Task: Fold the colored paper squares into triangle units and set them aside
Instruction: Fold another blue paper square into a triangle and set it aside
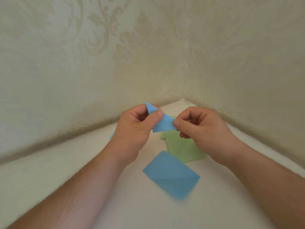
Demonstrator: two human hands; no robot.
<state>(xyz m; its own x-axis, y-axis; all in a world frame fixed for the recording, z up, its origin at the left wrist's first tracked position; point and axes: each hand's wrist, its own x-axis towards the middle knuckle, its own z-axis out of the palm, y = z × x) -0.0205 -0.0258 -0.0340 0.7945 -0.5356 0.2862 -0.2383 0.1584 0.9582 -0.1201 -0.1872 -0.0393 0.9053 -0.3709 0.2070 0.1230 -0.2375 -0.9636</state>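
Observation:
Above the white table I hold a small folded blue paper (pixel 162 123) between both hands. My left hand (pixel 135 128) pinches its upper left part with thumb and fingers, and a pointed tip sticks up above the thumb. My right hand (pixel 199 128) pinches its right edge. Below them on the table lies a flat blue paper square (pixel 171 175) with a diagonal crease. A light green paper (pixel 183 147) lies behind it, partly under my right hand.
The white table (pixel 49 171) runs into a corner between two walls with pale patterned wallpaper (pixel 115 55). A sliver of another blue paper (pixel 111 136) peeks out at the left of my left wrist.

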